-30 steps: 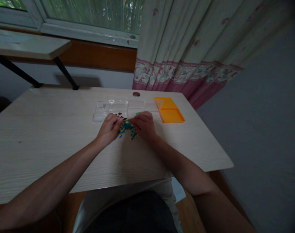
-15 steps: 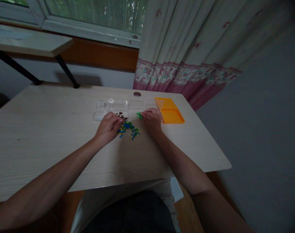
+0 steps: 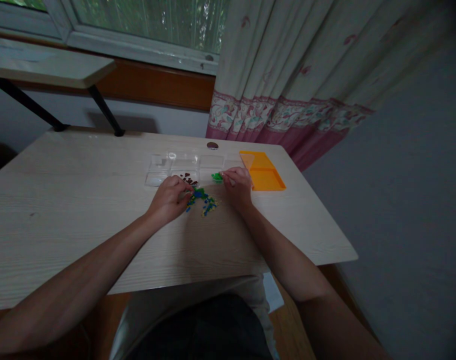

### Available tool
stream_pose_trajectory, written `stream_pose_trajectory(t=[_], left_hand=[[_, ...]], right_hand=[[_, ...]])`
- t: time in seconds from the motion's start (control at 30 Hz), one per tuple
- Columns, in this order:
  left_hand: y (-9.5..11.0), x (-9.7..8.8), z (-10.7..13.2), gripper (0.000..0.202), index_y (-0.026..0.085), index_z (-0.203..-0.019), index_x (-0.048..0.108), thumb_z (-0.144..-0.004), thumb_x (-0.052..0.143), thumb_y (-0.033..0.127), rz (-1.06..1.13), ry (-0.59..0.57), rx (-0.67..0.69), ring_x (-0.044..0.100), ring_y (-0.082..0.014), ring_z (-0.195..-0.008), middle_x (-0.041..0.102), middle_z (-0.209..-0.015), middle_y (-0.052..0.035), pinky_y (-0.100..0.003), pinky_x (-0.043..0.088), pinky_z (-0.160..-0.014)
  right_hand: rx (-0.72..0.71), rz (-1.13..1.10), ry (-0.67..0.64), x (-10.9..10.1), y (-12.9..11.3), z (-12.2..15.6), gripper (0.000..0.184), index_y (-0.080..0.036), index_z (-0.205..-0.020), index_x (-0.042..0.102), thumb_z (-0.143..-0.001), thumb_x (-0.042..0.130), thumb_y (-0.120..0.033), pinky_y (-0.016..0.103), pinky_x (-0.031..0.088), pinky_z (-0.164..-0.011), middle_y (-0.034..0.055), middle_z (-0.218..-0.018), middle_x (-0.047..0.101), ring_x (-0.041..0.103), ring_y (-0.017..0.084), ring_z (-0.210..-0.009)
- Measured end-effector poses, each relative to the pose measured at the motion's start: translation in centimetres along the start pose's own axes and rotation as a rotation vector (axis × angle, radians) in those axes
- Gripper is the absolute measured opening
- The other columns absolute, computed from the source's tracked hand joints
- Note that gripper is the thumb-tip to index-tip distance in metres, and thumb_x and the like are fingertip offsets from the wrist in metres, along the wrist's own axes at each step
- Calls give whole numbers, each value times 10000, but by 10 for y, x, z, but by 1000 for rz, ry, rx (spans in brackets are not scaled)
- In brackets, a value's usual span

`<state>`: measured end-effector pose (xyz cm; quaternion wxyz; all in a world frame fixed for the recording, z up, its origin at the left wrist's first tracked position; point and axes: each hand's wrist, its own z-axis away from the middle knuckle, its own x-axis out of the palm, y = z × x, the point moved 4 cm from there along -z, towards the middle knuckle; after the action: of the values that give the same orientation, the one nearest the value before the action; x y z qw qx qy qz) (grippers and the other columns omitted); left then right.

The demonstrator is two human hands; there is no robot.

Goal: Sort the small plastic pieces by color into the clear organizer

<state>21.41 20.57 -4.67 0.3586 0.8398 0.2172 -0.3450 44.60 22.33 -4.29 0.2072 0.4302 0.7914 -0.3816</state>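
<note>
A loose heap of small blue, green and yellow beads [image 3: 202, 199] lies on the pale wooden table [image 3: 81, 210]. Behind it stands a clear compartment box [image 3: 175, 167]; one cell holds brown beads [image 3: 189, 178], another green beads [image 3: 216, 176]. My left hand [image 3: 170, 197] rests at the heap's left edge with its fingers curled in a pinch; what it holds is too small to see. My right hand [image 3: 236, 185] is over the box beside the green beads, fingertips pinched together.
An orange lid [image 3: 263, 172] lies right of the clear box. A small dark round object [image 3: 212, 145] sits near the table's far edge. A second table [image 3: 44, 65] stands under the window at the back left, and a curtain [image 3: 288, 75] hangs at the back right.
My right hand left the bead heap and moved forward to the box cell with the green beads. My left hand stayed at the heap's left edge.
</note>
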Motion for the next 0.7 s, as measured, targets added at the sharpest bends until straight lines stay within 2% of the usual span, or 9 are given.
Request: stream_pose_trajectory(t=[0.1,0.23,0.43,0.7], left_hand=[[9,-1,2,197,207,-1015,666,-861,622,323,-104,-85,28,537,-241,-954,584,-961,-68,-384,443,-844],[18,-1,4,211,207,-980,655,-853,640,375,-246,-180,9,520,-263,-972,566,-979,-80,-395,431,-834],[20,2,4,209,204,-965,645,-849,648,379,-289,-207,-8,513,-269,-973,560,-967,-80,-396,424,-835],[23,1,5,167,192,-987,655,-871,565,272,-323,-210,-11,518,-271,-975,577,-980,-92,-392,416,-805]], right_hand=[[-3,-45,-18,-3,-8,2,242,-225,-901,751,-948,561,-368,382,397,-883,47,-928,685,550,215,-948],[-33,-95,-39,-4,-20,5,210,-237,-899,750,-939,576,-348,384,409,-864,44,-906,689,563,212,-929],[-90,-149,-50,-1,-29,8,158,-235,-870,747,-918,610,-297,385,425,-871,40,-878,701,591,206,-903],[-81,-159,-40,-1,-29,9,164,-231,-870,754,-914,612,-302,392,423,-902,44,-900,707,599,204,-920]])
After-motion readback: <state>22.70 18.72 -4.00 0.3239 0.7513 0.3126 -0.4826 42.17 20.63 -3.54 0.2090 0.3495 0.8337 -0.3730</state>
